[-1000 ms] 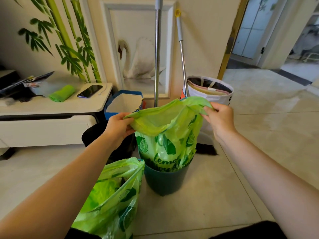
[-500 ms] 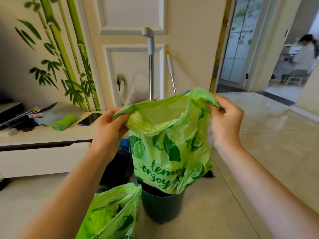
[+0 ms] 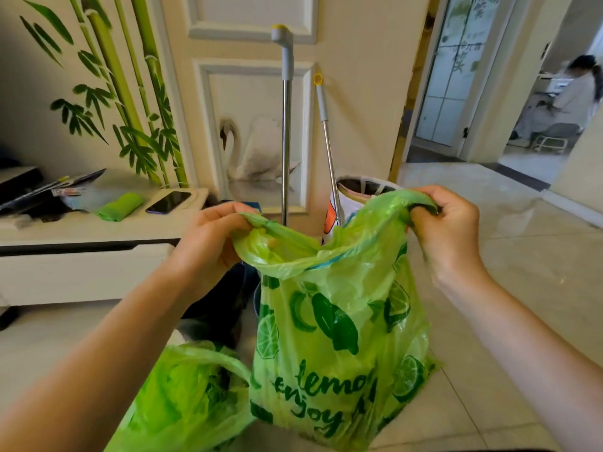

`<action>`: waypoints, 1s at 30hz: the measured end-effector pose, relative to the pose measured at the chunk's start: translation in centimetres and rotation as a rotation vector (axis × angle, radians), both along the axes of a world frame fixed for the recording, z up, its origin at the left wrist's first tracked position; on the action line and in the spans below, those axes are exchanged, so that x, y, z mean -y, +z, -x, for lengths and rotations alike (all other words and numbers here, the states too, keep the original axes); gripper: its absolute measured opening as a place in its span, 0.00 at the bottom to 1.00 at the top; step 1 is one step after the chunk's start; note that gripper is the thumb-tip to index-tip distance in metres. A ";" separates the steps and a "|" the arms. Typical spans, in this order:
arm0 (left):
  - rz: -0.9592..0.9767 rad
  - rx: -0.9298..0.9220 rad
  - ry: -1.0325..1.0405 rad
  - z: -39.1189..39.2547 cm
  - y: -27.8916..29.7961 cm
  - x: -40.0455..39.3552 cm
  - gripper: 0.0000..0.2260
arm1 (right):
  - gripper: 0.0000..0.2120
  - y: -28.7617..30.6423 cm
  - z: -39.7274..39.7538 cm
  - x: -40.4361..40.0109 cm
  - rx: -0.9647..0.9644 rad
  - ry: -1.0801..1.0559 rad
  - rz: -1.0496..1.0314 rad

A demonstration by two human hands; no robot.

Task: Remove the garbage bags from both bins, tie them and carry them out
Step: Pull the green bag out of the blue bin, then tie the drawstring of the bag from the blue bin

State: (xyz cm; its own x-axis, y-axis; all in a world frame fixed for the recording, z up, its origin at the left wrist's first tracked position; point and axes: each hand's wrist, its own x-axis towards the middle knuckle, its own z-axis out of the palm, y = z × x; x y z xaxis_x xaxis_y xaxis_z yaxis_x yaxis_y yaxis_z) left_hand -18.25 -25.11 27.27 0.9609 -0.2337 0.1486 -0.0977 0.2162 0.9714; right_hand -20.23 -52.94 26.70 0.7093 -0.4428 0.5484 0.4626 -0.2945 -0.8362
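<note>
In the head view your left hand and right hand each grip a bunched corner of the printed green bag, held up over the floor, not yet tied. A second green bag lies on the floor just beside it, seemingly untied. Both still need carrying out. Two mop handles and a white bin stand close behind; the doorway lies to your right.
</note>
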 end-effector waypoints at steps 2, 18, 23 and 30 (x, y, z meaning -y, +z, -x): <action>-0.127 -0.063 0.017 0.1 -2.5 -0.3 0.18 | 0.20 -2.1 -0.1 0.0 -0.130 0.047 0.062; -1.316 0.153 0.075 -1.6 -15.6 -5.1 0.04 | 0.18 -12.8 -2.4 3.3 -0.929 -0.005 0.638; -1.586 0.098 -0.021 -2.8 -16.1 -5.8 0.03 | 0.14 -13.7 -2.0 3.1 -1.143 0.104 0.690; -1.791 0.177 0.037 -3.7 -16.7 -4.0 0.14 | 0.28 -14.2 -3.2 2.6 -1.254 0.251 0.984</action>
